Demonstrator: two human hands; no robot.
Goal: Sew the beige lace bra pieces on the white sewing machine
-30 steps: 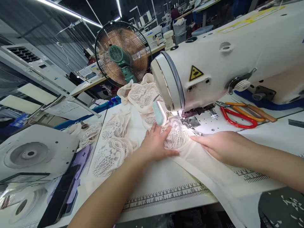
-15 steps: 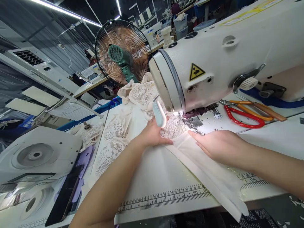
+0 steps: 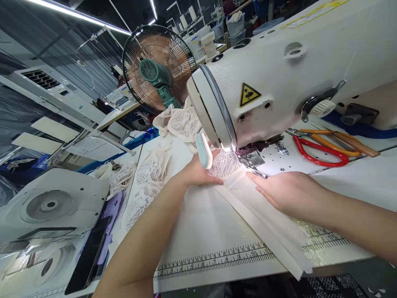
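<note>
Cream lace (image 3: 223, 163) lies under the head of a sewing machine (image 3: 266, 78), beside its lit needle area. A long off-white fabric strip (image 3: 263, 223) runs from the lace towards me, its end over the table's front edge. My left hand (image 3: 200, 173) rests on the lace's left side, thumb and fingers apart; a pale blue-and-white lever (image 3: 204, 151) covers some of its fingers. At the strip's right edge, near the presser foot, my right hand (image 3: 287, 190) has its fingers together on the fabric, index finger outstretched. Its undersides are hidden.
Red-handled scissors (image 3: 322, 155) and an orange-handled tool (image 3: 356, 142) lie right of the needle. More lace pieces (image 3: 151, 169) are on the left. Behind stands a fan (image 3: 158, 68). A printed ruler (image 3: 214, 260) follows the front edge. A dark flat device (image 3: 88, 256) lies at left.
The strip's free end has shifted up and left, towards the machine. Both hands stay nearly in place. The view has moved slightly.
</note>
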